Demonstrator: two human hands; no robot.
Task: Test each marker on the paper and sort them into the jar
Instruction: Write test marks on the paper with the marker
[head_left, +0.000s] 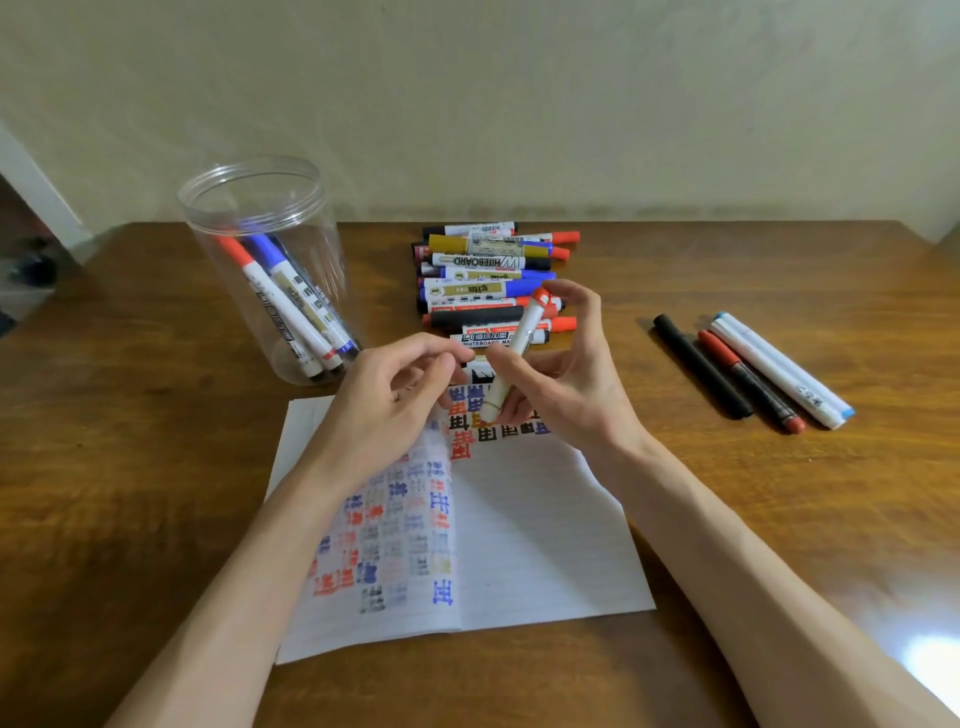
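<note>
Right grip (566, 374) holds a white marker (521, 345), fingers and thumb curled round its lower half. The marker is tilted, its red cap (541, 298) on the upper end and pointing away, its lower end above the top edge of the paper (545, 545). Left grip (395, 384) sits just beside the marker, fingers curled with the tips close to the barrel; cannot tell if it pinches anything. The paper lies flat on the desk (156, 467) under both forearms, with rows of red, blue and black test characters on its left half and top. The clear jar (250, 175) stands upright at the back left, open, with several markers (291, 301) leaning inside. The pile of markers (488, 280) lies behind the hands at the back centre. Well apart on the right lie a black marker (701, 366), a red marker (748, 379) and a white marker with blue ends (779, 369), side by side.
</note>
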